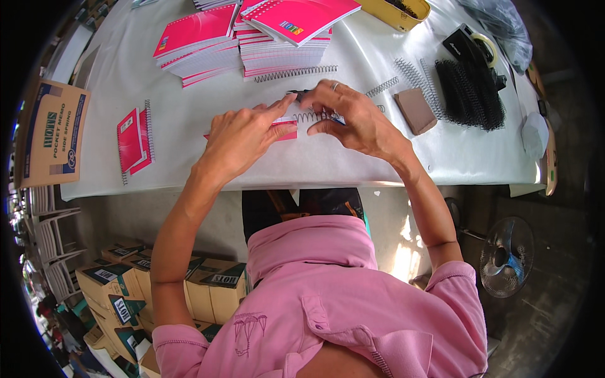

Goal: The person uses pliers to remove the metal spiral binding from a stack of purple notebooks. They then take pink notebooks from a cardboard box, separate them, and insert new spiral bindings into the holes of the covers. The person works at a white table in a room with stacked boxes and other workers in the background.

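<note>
A small pink memo pad (288, 131) lies on the table in front of me, mostly covered by my left hand (242, 138). That hand's thumb presses on the pad, and its index finger stretches toward a dark metal tool tip. My right hand (356, 120) is curled around what looks like small pliers (301, 95), with a bit of blue handle showing under the fingers. Between the hands, a loose wire spiral (309, 116) runs out from the pad's edge toward my right fingers. How far the spiral is threaded is hidden.
Stacks of pink notebooks (198, 57) stand at the back. Finished spiral pads (133, 142) lie left, beside a carton (53, 135). Loose metal coils (296, 74), a brown block (415, 110), black coils (469, 94), a tape dispenser (469, 47) and a yellow tin (397, 14) are around.
</note>
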Demonstrator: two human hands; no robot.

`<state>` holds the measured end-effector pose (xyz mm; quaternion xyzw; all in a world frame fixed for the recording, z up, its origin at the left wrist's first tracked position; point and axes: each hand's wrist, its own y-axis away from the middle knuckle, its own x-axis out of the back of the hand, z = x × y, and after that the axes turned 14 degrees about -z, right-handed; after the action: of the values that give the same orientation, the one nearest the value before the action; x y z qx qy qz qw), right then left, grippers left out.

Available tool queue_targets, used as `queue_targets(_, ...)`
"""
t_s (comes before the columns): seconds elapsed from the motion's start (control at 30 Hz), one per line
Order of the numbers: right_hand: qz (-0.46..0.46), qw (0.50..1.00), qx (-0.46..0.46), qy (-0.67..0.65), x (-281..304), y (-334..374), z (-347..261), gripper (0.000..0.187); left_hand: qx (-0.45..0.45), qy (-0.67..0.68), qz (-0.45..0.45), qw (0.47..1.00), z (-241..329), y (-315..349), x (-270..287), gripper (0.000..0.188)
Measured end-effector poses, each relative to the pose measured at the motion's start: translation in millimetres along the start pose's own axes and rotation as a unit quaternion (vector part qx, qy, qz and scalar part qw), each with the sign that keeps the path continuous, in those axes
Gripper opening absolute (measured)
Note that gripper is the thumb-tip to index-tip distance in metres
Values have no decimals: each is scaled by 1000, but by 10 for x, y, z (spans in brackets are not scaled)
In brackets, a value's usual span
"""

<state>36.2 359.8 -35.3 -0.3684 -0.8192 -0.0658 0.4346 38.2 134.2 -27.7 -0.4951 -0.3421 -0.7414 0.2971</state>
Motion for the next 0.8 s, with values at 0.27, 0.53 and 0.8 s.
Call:
queue_targets(0.27, -21, 995, -45, 82, -14, -18, -194, 24, -21, 26, 32, 999, 72, 24, -23, 51)
queue_targets(0.53, -110, 984, -105, 92, 7, 8, -319, 19, -53, 43, 41, 997, 159, 29, 2, 43)
queue_targets(0.8, -177, 897, -195, 354, 897, 997, 466, 50, -76, 30, -76, 994, 110, 74, 87, 43)
